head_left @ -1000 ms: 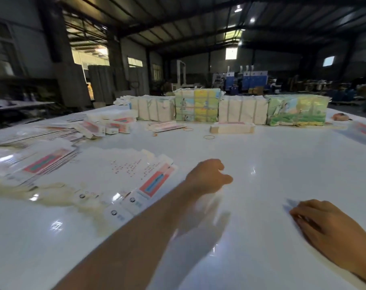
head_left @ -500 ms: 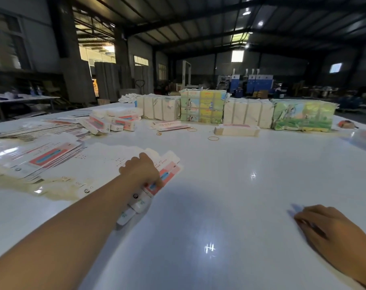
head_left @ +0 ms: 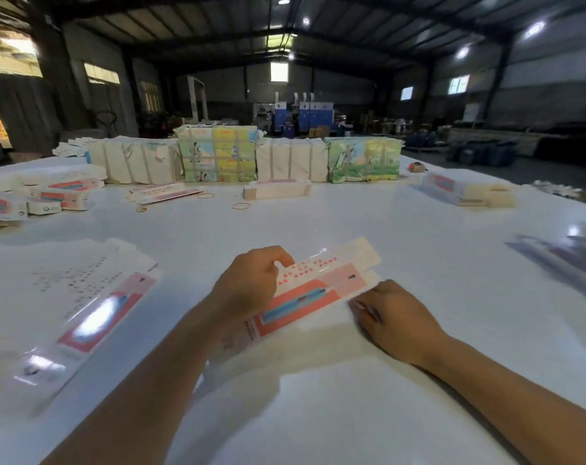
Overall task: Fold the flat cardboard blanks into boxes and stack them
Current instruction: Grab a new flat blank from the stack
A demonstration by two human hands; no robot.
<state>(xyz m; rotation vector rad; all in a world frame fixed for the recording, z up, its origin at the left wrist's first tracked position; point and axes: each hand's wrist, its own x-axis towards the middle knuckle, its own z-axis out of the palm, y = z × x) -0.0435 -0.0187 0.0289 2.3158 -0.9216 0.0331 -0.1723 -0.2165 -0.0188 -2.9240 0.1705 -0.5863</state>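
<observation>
A: Where's the blank?
B: One flat cardboard blank [head_left: 313, 290], pink and white, mid tabletop [head_left: 318, 223], just in front of the person.
A: Left hand?
B: Left hand [head_left: 248, 286] grips its left edge, fingers curled over the top.
A: Right?
B: Right hand [head_left: 393, 322] at its right edge, fingers bent; grip unclear.
A: Other stuff?
B: Pile of flat blanks [head_left: 73, 297] left, folded boxes [head_left: 53, 193] far left, wrapped bundles [head_left: 217, 154] at back.

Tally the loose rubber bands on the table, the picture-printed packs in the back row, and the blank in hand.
Rubber bands: 3
Picture-printed packs: 2
Blank in hand: 1
Total: 6
</observation>
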